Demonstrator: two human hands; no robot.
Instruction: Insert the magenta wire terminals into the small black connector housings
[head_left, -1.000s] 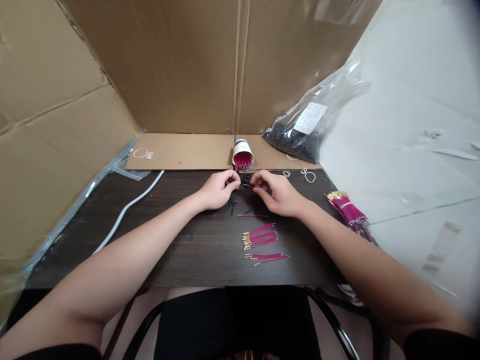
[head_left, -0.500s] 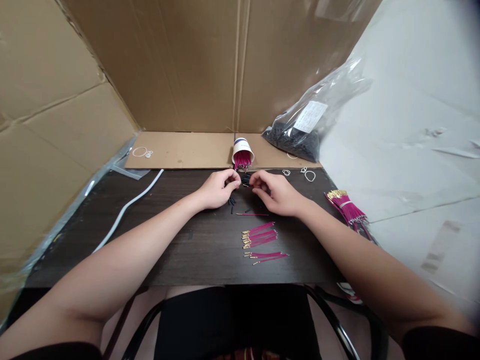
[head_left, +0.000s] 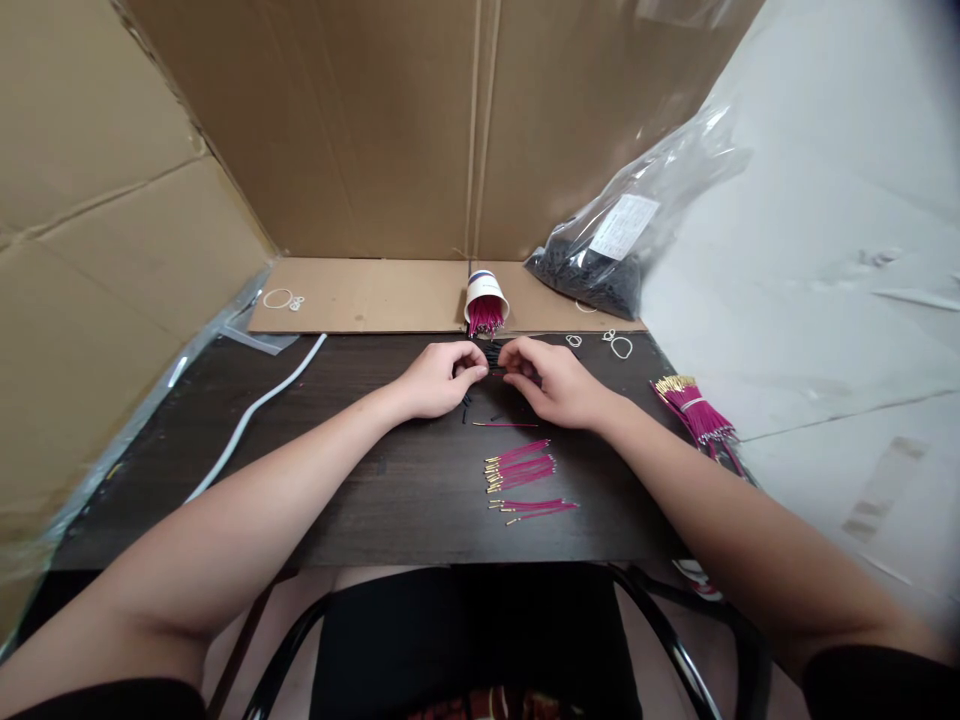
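We are pinching a small black tube piece (head_left: pixel 491 366) between left hand (head_left: pixel 435 378) and right hand (head_left: pixel 559 383). Loose black pieces (head_left: pixel 466 404) are lying at 6 o'clock of the left fingertips.

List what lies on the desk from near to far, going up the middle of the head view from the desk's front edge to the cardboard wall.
Small group of magenta wires → larger group of magenta wires → single magenta wire → left hand and right hand side by side → tipped paper cup.
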